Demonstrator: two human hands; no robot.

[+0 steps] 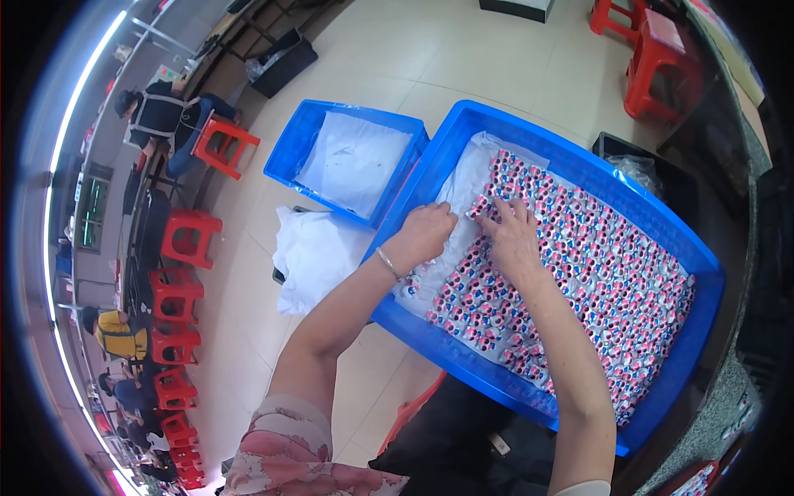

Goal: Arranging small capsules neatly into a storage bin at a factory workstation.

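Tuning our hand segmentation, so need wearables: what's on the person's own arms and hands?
Left hand and right hand: no gloves. Thin metallic-looking bangle on the left wrist. Left sleeve: pale with pink-red floral print. Right sleeve: only a pale edge shows.

Workshop with workers [168, 113], red stools [193, 220]

Right of centre, the right hand [514, 244] is resting on small pink-and-blue pieces [595, 273] in a blue bin [682, 380] — the left hand [423, 233] is curling near white lining [465, 186].
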